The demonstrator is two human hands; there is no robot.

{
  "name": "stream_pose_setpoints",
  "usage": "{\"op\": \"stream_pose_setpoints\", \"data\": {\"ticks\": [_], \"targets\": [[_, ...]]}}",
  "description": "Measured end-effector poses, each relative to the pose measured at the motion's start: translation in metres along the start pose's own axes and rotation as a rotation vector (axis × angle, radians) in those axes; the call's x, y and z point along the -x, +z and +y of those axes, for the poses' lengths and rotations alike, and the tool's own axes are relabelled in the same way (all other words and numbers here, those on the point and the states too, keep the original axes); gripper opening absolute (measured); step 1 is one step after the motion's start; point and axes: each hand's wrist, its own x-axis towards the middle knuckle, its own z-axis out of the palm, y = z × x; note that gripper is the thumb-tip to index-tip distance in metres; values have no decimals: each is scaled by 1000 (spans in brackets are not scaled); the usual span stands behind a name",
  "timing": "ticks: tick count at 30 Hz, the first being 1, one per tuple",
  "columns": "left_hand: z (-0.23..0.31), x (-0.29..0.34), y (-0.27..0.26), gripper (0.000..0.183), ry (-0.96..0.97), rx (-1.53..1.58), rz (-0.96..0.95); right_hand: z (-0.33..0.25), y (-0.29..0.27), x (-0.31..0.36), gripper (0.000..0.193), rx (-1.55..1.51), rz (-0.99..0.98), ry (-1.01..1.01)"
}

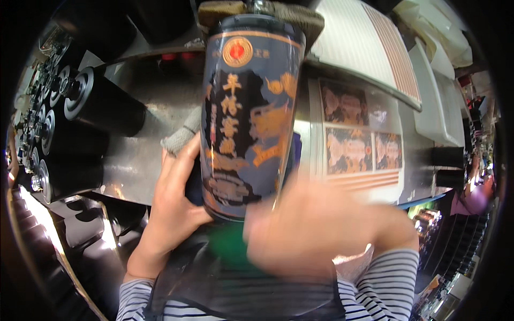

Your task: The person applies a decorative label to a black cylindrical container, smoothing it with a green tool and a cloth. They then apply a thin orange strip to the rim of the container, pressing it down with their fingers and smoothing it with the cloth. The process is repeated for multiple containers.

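A dark bottle (250, 123) with a grey, black and orange printed film around it lies in front of me, its neck pointing away. My left hand (174, 198) grips its lower left side, and a grey fabric sleeve (182, 136) covers one finger. By the lower right of the bottle, my right hand (316, 230) is curled and smeared by motion. A blurred green thing (233, 243) shows beside its fingers, below the bottle's base; its kind is unclear.
Several black bottles (107, 101) stand at the left. Right of the bottle lie printed label sheets (348, 128) on the metal table (134, 171). A striped white stack (358, 48) is behind them, beside a white tray (436, 101). Brown padding (313, 24) sits under the bottle's far end.
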Motion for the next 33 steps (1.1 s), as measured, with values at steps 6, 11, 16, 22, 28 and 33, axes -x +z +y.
{"op": "stream_pose_setpoints", "data": {"ticks": [6,11,16,22,28,33], "targets": [[1,-1,1,85,-26,61,56,9,-5,29,15,141,-48,-51],[0,-5,0,86,31,-15,1,8,11,28,12,-235,165,66],[5,-7,-3,88,81,-67,-43,42,8,0,14,41,475,138],[-3,-2,-4,91,106,-141,-9,-16,-4,16,13,-134,-171,38],[19,2,-7,93,171,-137,73,35,4,-1,24,161,315,-19],[3,-2,-3,106,122,-205,6,-17,-7,-11,20,-64,-172,-9]]}}
